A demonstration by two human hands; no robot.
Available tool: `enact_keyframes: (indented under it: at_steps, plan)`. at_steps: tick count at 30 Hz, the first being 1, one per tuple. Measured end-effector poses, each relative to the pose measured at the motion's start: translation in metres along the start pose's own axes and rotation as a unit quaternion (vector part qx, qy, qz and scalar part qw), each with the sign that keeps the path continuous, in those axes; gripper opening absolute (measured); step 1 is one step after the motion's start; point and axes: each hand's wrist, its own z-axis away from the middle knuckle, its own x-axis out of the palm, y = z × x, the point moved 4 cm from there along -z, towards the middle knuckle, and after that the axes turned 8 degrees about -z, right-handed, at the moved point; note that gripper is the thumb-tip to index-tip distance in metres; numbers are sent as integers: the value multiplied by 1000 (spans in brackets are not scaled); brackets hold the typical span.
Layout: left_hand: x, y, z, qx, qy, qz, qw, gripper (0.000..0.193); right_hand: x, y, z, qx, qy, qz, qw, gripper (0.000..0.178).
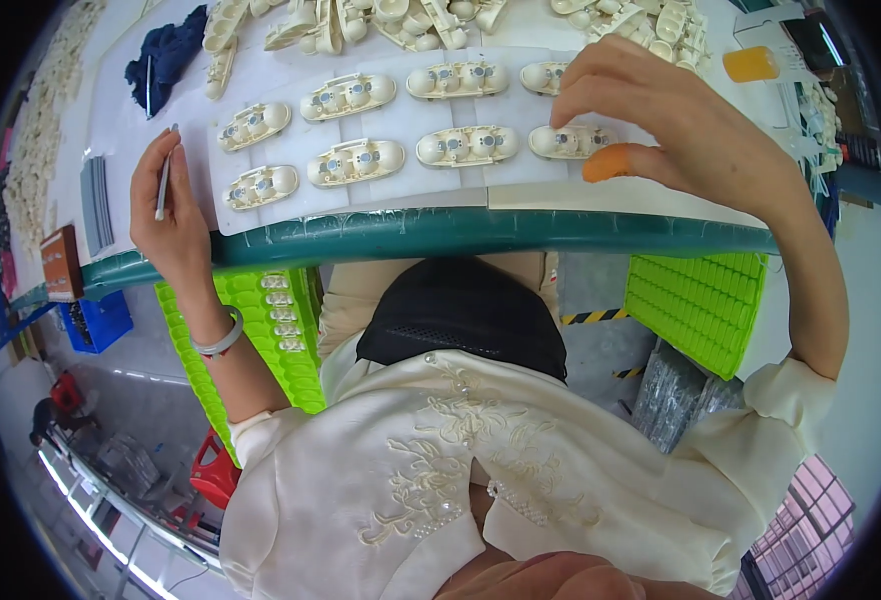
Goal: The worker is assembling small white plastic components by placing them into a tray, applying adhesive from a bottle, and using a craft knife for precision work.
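Two rows of cream-white oval plastic parts (467, 146), each with rounded domes and small grey pieces in the middle, lie on the white work surface. My right hand (651, 120) arches over the right end of the rows, an orange finger cot (611, 163) on its thumb. Its thumb and fingers are apart around one oval part (557, 141) in the near row; I cannot tell whether they touch it. At the left of the rows, my left hand (169, 200) is closed on a thin grey rod (164, 186), held upright.
Loose cream parts (421, 22) are heaped along the far side. A dark blue cloth (169, 55) lies at the far left, grey strips (97, 203) nearer. An orange-yellow container (750, 64) stands far right. Green trays (699, 305) sit below the table's green edge (391, 236).
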Motion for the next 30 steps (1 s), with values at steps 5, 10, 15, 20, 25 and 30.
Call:
enact_keyframes:
  at_steps: [5, 10, 15, 20, 25, 30]
  plan:
    - [-2, -11, -22, 77, -38, -143, 986, 18, 4, 14, 0, -31, 8, -8, 999, 38]
    - [-6, -42, -31, 138, -21, -171, 975, 20, 4, 7, 14, -29, 122, -22, 992, 46]
    - [10, -21, -31, 94, -56, -135, 985, 14, 23, 8, 44, 26, 163, -48, 985, 49]
    - [-4, -19, -25, 2, 11, -76, 997, 22, 28, 5, 48, 11, 230, -5, 973, 52]
    - [3, 98, -21, 115, -133, 48, 983, 16, 35, 16, 50, 16, 343, -4, 939, 55]
    - [59, 183, 10, 236, -298, 94, 920, 17, 65, 3, 55, 8, 430, 79, 899, 48]
